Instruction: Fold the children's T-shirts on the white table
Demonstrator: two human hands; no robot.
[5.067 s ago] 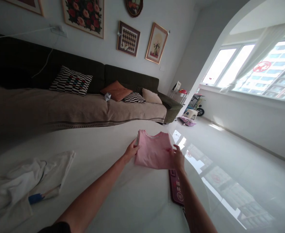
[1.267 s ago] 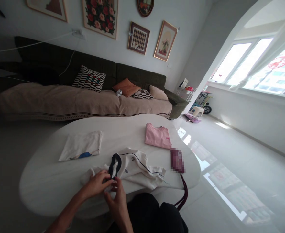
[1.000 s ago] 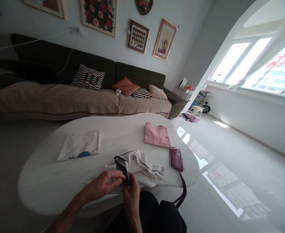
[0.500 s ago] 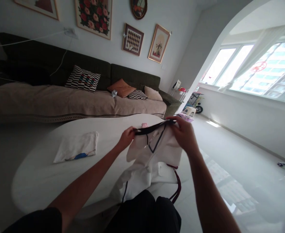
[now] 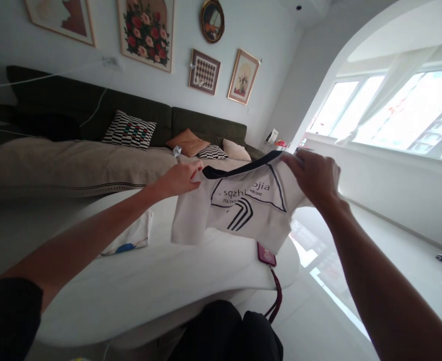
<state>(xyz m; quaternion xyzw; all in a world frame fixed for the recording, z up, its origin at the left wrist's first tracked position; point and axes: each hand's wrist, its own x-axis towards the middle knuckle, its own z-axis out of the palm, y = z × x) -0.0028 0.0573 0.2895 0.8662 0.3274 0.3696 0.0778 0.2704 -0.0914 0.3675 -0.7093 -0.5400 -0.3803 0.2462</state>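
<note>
A white T-shirt [image 5: 239, 205] with a black collar band, dark piping and printed letters hangs above the table, stretched between my hands. My left hand [image 5: 181, 178] pinches it near the left end of the black band. At the other end, my right hand [image 5: 316, 173] grips the cloth by the shoulder. The lower part of the shirt swings loose over the white table [image 5: 160, 271]. A folded white cloth with a blue patch [image 5: 132, 235] lies on the table, partly behind my left forearm. Below the shirt's hem rests a dark red phone [image 5: 266, 254] with a strap.
Beyond the table stands a long sofa with a beige cover [image 5: 74, 163] and several cushions. The phone's strap [image 5: 276, 293] dangles over the table's near edge, close to my knees [image 5: 224, 333]. Pale shiny floor [image 5: 386, 250] stretches to the right.
Both hands have lifted the shirt up and away, spreading farther apart. Its lower part has come off my lap and the table, its printed side now shows, and the phone is uncovered.
</note>
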